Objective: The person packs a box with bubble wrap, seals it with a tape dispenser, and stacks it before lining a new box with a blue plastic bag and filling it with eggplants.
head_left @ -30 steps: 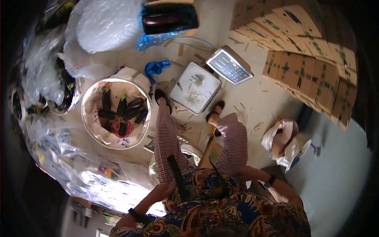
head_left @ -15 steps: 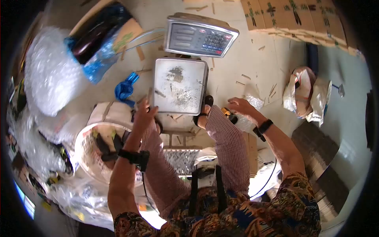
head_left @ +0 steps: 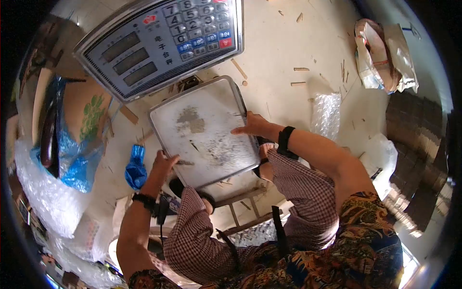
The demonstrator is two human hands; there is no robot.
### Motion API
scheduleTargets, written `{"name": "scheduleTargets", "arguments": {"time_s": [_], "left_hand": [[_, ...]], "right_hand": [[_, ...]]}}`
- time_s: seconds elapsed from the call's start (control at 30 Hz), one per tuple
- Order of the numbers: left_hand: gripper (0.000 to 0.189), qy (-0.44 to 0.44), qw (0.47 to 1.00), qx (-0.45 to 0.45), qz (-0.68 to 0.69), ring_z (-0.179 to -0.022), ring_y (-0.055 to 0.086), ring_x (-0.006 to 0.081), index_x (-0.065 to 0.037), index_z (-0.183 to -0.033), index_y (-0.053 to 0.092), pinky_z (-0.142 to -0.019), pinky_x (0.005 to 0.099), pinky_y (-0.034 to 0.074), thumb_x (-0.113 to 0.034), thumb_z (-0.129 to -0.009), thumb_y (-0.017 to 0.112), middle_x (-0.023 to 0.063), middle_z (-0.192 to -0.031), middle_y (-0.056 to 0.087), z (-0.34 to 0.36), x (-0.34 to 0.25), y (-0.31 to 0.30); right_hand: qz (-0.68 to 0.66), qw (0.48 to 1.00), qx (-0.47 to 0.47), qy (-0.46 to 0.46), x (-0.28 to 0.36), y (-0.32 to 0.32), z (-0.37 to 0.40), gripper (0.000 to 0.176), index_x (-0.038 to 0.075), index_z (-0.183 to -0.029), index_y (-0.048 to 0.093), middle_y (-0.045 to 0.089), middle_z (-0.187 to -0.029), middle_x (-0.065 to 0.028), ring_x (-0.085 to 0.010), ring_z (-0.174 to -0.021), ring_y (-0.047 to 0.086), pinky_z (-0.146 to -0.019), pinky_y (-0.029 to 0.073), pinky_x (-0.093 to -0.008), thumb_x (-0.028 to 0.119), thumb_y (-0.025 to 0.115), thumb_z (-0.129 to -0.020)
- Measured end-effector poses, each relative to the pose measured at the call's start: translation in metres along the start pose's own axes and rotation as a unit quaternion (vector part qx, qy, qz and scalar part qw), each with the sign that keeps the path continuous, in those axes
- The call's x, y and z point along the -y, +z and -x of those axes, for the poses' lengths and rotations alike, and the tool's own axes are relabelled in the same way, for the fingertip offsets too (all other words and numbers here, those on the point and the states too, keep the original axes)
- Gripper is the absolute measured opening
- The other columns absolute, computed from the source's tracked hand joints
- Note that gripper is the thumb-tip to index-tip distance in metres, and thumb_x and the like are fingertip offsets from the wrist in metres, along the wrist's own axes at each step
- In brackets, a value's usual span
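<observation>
A platform scale with a silver weighing plate (head_left: 207, 137) lies in front of me, its top smudged with dark dirt. Its display head (head_left: 159, 45), with number keys and three small windows, is at the far end. My left hand (head_left: 162, 166) grips the plate's left edge, thumb over the top. On the opposite edge, my right hand (head_left: 255, 125) has its thumb on the plate and its other fingers curled at the side, partly hidden. Nothing but scraps of dirt rests on the plate.
At left are a cardboard box (head_left: 89, 103) holding a dark eggplant (head_left: 49, 135), clear bubble wrap (head_left: 48, 192) and a blue plastic piece (head_left: 136, 168). A white sack (head_left: 370, 58) stands at right, with stacked cardboard (head_left: 418, 149) below. Cardboard strips litter the floor.
Both hands have moved onto the edges of the scale's plate. The scale now appears larger and turned anticlockwise, with its display head tilted. The whole view has shifted too.
</observation>
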State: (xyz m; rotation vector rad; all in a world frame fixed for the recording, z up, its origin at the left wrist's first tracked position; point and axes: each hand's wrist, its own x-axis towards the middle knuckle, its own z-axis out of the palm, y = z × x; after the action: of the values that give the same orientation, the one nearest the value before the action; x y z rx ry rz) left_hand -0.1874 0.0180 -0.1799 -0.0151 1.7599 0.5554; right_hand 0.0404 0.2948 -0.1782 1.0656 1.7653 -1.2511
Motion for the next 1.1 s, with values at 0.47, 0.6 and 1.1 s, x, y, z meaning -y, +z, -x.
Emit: {"name": "scheduleTargets", "arguments": {"time_s": [0.47, 0.6, 1.1], "left_hand": [[0.072, 0.233, 0.949, -0.054, -0.203, -0.089, 0.065, 0.0378, 0.008, -0.125, 0.042, -0.073, 0.0431, 0.054, -0.029, -0.072, 0.074, 0.0285, -0.101, 0.062, -0.045, 0.057, 0.011], [0.059, 0.215, 0.927, -0.112, -0.285, -0.082, 0.065, 0.0359, -0.001, -0.129, 0.046, -0.075, 0.0438, 0.052, -0.025, -0.079, 0.069, 0.0235, -0.100, 0.064, 0.006, 0.047, 0.013], [0.050, 0.382, 0.918, -0.096, -0.037, -0.090, 0.063, 0.0185, -0.005, -0.129, 0.048, -0.073, 0.0245, 0.050, -0.035, -0.089, 0.055, 0.0114, -0.107, 0.063, 0.284, -0.034, 0.025]], "right_hand": [[0.053, 0.996, -0.067, -0.029, -0.033, 0.013, 0.000, 0.065, -0.006, -0.114, 0.052, 0.063, -0.101, -0.0265, -0.0367, -0.096, 0.062, -0.083, 0.049, -0.0416, 0.048, 0.065, -0.082], [0.247, 0.956, -0.070, -0.142, -0.059, -0.015, 0.028, 0.050, 0.001, -0.093, 0.065, 0.066, -0.089, -0.0204, -0.0345, -0.084, 0.064, -0.074, 0.051, -0.0419, 0.050, 0.060, -0.082], [-0.598, 0.639, -0.203, -0.440, -0.591, 0.042, 0.411, 0.026, 0.005, -0.102, 0.063, 0.060, -0.111, -0.0101, -0.0221, -0.094, 0.061, -0.080, 0.051, -0.0341, 0.024, 0.060, -0.084]]}}
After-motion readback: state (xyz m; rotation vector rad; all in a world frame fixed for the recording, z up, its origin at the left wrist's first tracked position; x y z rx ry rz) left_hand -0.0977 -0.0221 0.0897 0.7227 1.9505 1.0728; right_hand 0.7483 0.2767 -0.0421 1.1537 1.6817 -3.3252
